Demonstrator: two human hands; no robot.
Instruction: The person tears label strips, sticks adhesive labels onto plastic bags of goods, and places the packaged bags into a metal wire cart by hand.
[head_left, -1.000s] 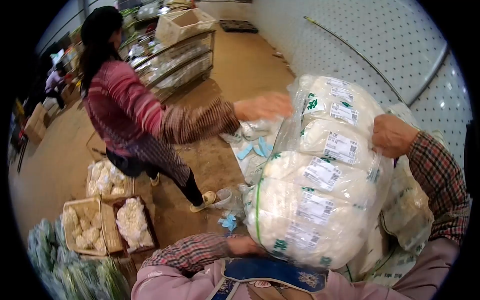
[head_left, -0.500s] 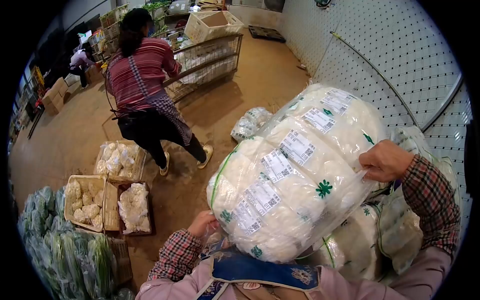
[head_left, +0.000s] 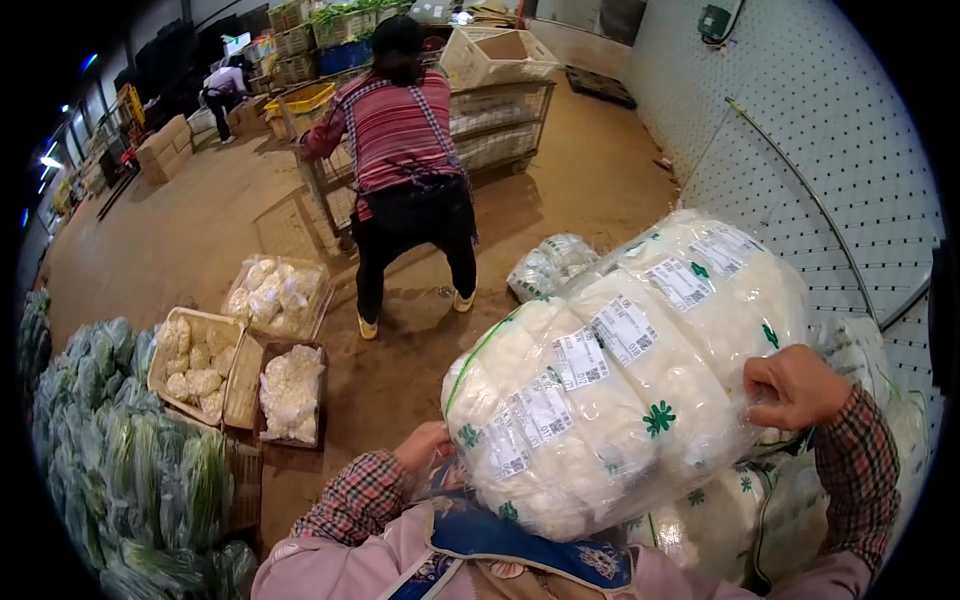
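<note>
Bulging bag; brown floor; wall

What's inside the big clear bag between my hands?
Through the bag, white packs with printed labels show. Anything beneath those packs is covered, so I can't tell.

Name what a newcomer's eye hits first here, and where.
Likely the big clear bag of white, labelled packs, right of centre, with the left hand and right hand at its edges. Next, the person in a striped red top, upper middle, back to camera. Then the bagged greens, lower left.
</note>
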